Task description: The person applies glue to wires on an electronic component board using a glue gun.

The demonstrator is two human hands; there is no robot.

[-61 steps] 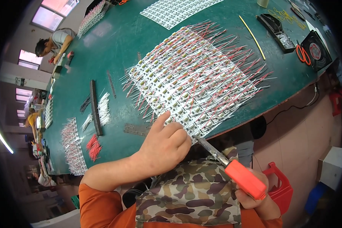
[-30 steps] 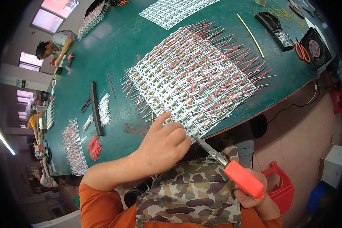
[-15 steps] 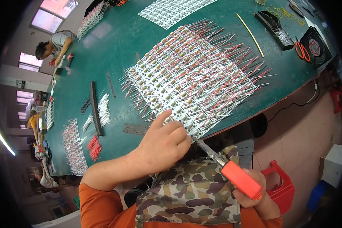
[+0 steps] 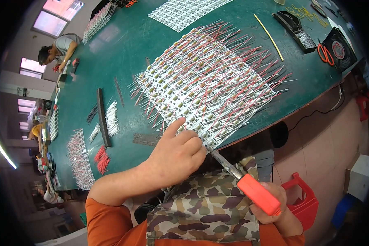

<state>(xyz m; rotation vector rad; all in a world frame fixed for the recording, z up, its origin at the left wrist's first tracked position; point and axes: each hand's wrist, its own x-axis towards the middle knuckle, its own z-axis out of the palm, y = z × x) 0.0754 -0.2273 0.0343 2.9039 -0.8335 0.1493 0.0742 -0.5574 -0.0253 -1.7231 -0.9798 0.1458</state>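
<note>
A large white circuit board panel (image 4: 201, 88), bristling with red and white wires, lies flat on the green table. My left hand (image 4: 179, 153) rests at its near corner, index finger stretched out, the other fingers curled; whatever they pinch is hidden. In my right hand (image 4: 270, 203) is a soldering iron (image 4: 258, 194) with a red handle. The iron points up and left, its front end beside my left fingertips at the panel's near corner. My left hand hides the exact tip contact.
Bundles of white wires (image 4: 112, 118) and red wires (image 4: 102, 160) lie left, beside a dark bar (image 4: 103, 117). A smaller wired panel (image 4: 80, 159) is nearby. Orange-handled scissors (image 4: 325, 54), a small fan (image 4: 339, 50) and a black tray (image 4: 295, 32) stand far right. A co-worker (image 4: 61, 49) sits far left.
The soldering iron has shifted very slightly to the left in my right hand. My left hand stays in place.
</note>
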